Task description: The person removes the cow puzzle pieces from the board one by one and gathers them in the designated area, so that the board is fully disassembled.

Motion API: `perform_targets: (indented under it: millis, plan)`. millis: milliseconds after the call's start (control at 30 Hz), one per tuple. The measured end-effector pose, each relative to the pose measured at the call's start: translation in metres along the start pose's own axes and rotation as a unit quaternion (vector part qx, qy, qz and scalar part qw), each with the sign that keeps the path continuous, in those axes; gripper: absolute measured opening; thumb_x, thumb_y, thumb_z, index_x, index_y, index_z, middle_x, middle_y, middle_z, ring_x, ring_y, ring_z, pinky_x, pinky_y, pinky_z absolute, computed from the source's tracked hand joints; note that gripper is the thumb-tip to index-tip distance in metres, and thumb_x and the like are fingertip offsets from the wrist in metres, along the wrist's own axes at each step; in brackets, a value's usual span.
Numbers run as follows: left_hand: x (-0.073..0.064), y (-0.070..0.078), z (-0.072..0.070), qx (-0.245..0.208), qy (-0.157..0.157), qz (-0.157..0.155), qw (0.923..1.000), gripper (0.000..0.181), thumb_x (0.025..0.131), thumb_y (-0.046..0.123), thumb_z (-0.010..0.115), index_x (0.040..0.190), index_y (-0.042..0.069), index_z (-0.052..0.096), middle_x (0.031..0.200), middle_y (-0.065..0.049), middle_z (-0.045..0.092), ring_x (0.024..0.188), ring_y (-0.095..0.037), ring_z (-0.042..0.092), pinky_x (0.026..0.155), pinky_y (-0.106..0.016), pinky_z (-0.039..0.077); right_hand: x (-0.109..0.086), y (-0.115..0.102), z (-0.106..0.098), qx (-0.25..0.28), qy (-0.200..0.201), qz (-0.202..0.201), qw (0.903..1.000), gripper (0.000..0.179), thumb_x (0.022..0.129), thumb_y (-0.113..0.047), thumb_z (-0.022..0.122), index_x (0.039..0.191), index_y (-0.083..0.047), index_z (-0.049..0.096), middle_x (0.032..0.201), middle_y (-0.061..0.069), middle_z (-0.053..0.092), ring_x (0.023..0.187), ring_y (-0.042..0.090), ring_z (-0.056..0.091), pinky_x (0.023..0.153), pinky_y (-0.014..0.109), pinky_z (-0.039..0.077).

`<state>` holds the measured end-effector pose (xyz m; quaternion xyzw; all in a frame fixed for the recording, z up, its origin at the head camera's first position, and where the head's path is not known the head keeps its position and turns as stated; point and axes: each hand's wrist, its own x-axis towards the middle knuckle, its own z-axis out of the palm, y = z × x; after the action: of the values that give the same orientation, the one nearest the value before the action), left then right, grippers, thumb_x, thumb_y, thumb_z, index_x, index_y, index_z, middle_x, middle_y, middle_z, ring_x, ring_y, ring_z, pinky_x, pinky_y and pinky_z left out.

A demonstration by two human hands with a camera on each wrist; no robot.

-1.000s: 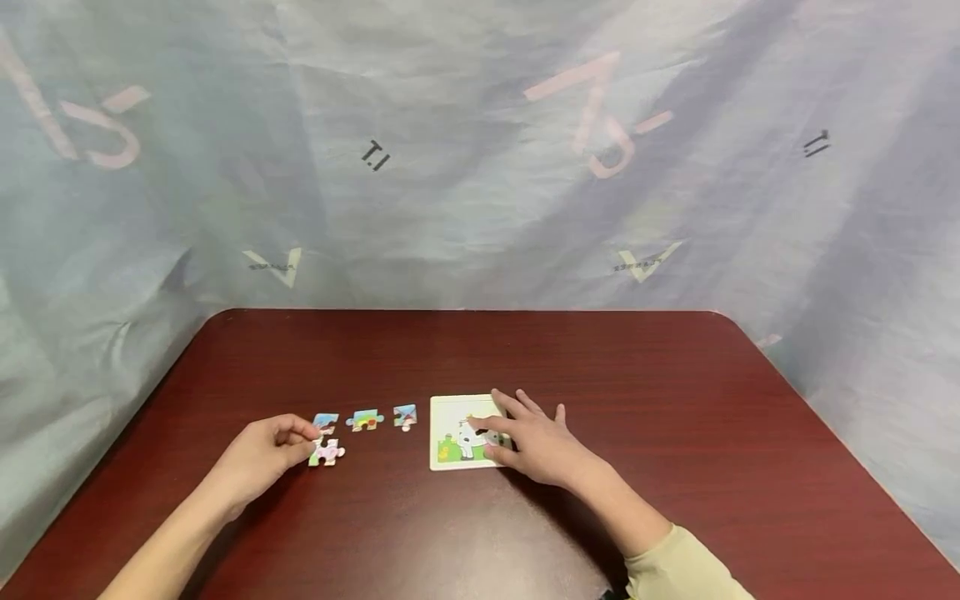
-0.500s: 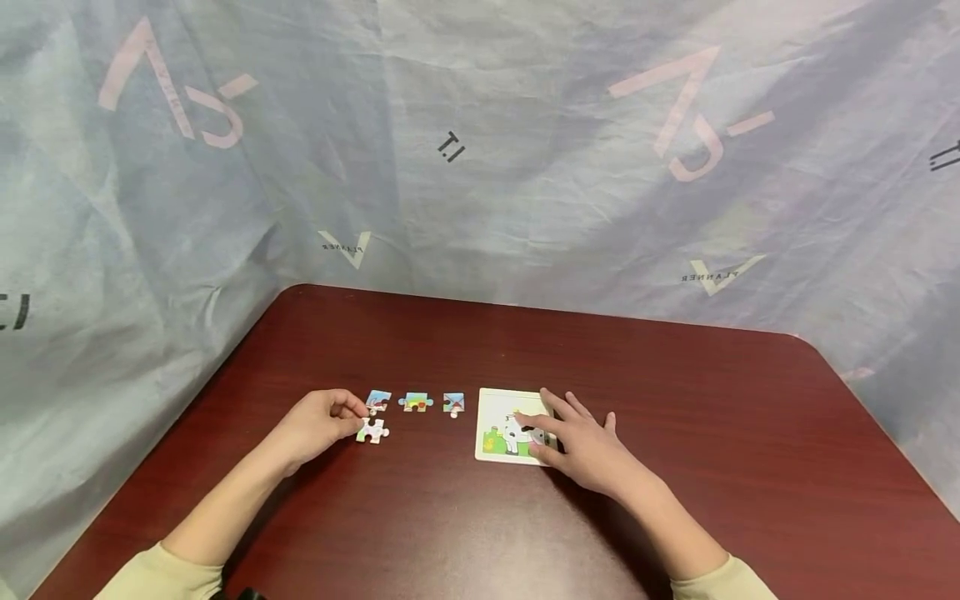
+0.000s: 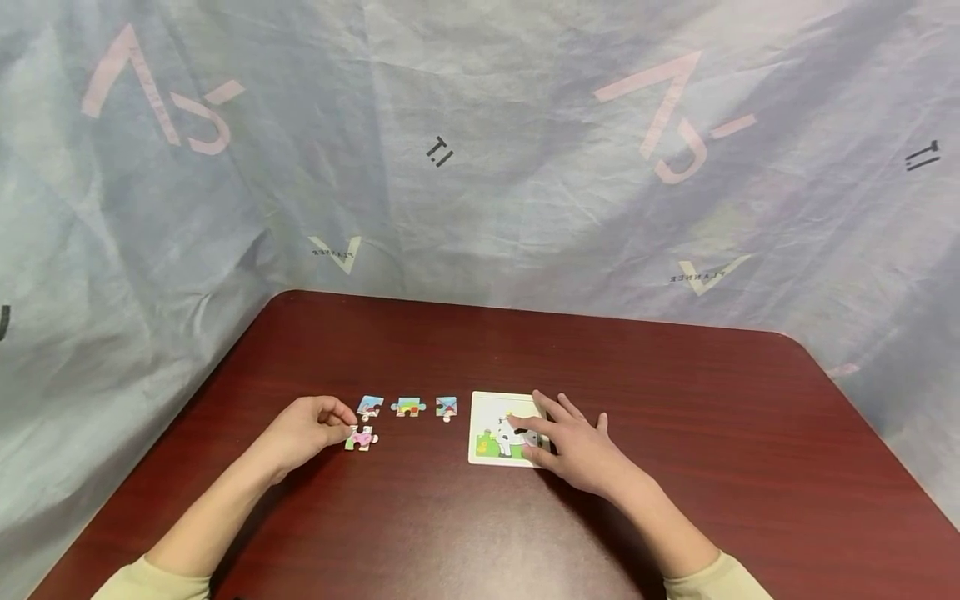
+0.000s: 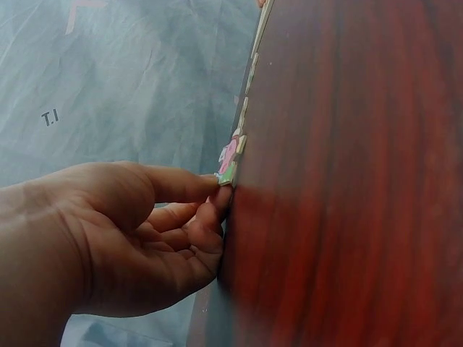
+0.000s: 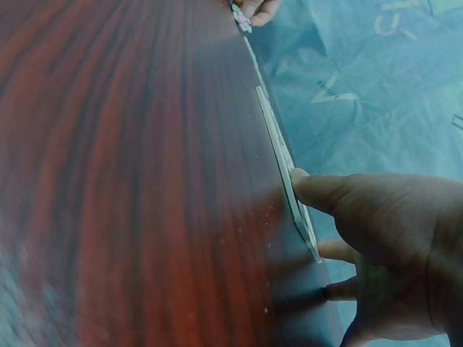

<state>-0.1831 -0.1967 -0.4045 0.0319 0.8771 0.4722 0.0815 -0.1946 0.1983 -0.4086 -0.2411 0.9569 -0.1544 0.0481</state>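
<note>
My left hand (image 3: 300, 435) pinches the left edge of a pink and green jigsaw piece (image 3: 363, 438). In the left wrist view this piece (image 4: 228, 159) sticks out from between thumb and fingertips, its held edge tilted up close over the table. Three more jigsaw pieces lie in a row just behind it: a blue one (image 3: 371, 406), a green and yellow one (image 3: 408, 407) and a blue and red one (image 3: 446, 406). My right hand (image 3: 581, 450) rests with spread fingers on the puzzle board (image 3: 487, 403), which shows part of a cow picture; its right side is hidden by the hand.
Everything lies on a dark red wooden table (image 3: 420, 517) with rounded far corners. Behind it and at the sides hangs a grey printed cloth (image 3: 510, 208).
The head view has swung left, then settled. My left fingers stay at the pink and green piece, whose pink now looks deeper. The right hand keeps its place on the board.
</note>
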Motion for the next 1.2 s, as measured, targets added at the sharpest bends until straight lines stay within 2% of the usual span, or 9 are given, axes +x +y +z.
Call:
perform_targets:
  millis: [67, 433, 700, 933, 1067, 1200]
  plan:
    - [0.0, -0.001, 0.0, 0.003, 0.002, -0.005, 1.0, 0.01, 0.089, 0.002, 0.07, 0.099, 0.001, 0.068, 0.084, -0.007, 0.062, 0.079, -0.022, 0.056, 0.072, -0.035, 0.046, 0.0, 0.0, 0.001, 0.0, -0.002, 0.001, 1.0, 0.045, 0.101, -0.042, 0.061, 0.145, -0.036, 0.056, 0.164, 0.009, 0.027, 0.149, 0.043, 0.022, 0.095, 0.087, 0.013]
    - [-0.002, -0.003, -0.003, 0.028, 0.01, 0.011, 0.9995, 0.012, 0.089, 0.003, 0.071, 0.101, 0.001, 0.069, 0.086, -0.006, 0.062, 0.079, -0.021, 0.055, 0.07, -0.035, 0.045, 0.001, -0.003, 0.0, 0.004, -0.007, 0.006, 0.9999, 0.044, 0.101, -0.042, 0.061, 0.145, -0.038, 0.056, 0.165, 0.008, 0.026, 0.149, 0.042, 0.02, 0.096, 0.087, 0.011]
    - [0.0, -0.002, -0.003, 0.025, 0.012, 0.007, 0.9996, 0.016, 0.088, 0.003, 0.073, 0.103, 0.001, 0.068, 0.09, -0.006, 0.062, 0.079, -0.021, 0.055, 0.069, -0.034, 0.045, 0.0, -0.003, -0.001, 0.004, -0.001, 0.004, 1.0, 0.044, 0.101, -0.042, 0.061, 0.144, -0.037, 0.056, 0.165, 0.008, 0.026, 0.149, 0.043, 0.021, 0.096, 0.087, 0.012]
    - [0.003, 0.004, 0.001, 0.025, 0.022, 0.028, 0.9991, 0.016, 0.09, 0.006, 0.073, 0.105, 0.002, 0.068, 0.091, -0.005, 0.063, 0.078, -0.021, 0.057, 0.067, -0.033, 0.046, -0.001, -0.001, 0.0, 0.014, 0.009, 0.005, 0.9999, 0.046, 0.1, -0.041, 0.063, 0.145, -0.035, 0.054, 0.164, 0.008, 0.029, 0.149, 0.043, 0.022, 0.096, 0.087, 0.01]
    - [0.005, 0.01, 0.008, 0.014, 0.015, 0.036, 0.9991, 0.014, 0.091, 0.006, 0.072, 0.104, 0.002, 0.068, 0.091, -0.006, 0.064, 0.079, -0.021, 0.059, 0.065, -0.032, 0.048, -0.001, -0.001, 0.002, 0.028, 0.019, 0.014, 0.9993, 0.054, 0.098, -0.04, 0.066, 0.148, -0.027, 0.051, 0.163, 0.006, 0.032, 0.149, 0.041, 0.023, 0.096, 0.087, 0.011]
    - [0.007, 0.016, 0.018, -0.002, 0.011, 0.041, 0.9991, 0.013, 0.091, 0.005, 0.071, 0.103, 0.002, 0.068, 0.09, -0.006, 0.064, 0.079, -0.021, 0.06, 0.063, -0.03, 0.047, 0.001, -0.002, 0.004, 0.039, 0.026, 0.024, 0.9986, 0.055, 0.097, -0.039, 0.069, 0.145, -0.017, 0.052, 0.162, 0.004, 0.034, 0.149, 0.039, 0.024, 0.097, 0.086, 0.01]
